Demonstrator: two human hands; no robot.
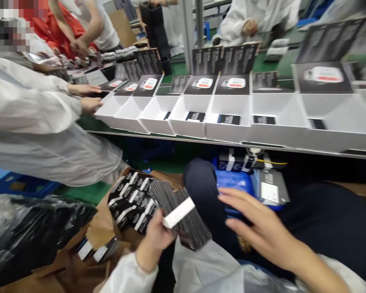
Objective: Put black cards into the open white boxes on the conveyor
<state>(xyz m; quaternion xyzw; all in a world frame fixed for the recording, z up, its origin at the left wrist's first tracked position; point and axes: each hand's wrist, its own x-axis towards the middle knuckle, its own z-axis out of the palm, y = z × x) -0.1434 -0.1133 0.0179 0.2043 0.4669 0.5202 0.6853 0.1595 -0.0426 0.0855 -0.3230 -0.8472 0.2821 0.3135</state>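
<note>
My left hand [156, 237] is closed around a thick stack of dark leaflets [183, 217] bound with a white paper band, held over my lap. My right hand [253, 221] hovers just right of the stack, fingers stretched out and apart, holding nothing. Below my left hand, a brown carton [102, 228] holds several more banded black leaflet bundles [131, 201]. Above, a row of open white boxes [189, 118] runs along the green conveyor [93, 123], each with a small black card inside and a black lid showing a white device.
A co-worker in a white coat at left has hands [90, 104] on the leftmost boxes. More people stand behind. A black plastic bag [27, 228] lies at lower left. A blue crate [234, 181] with small items sits under the conveyor edge.
</note>
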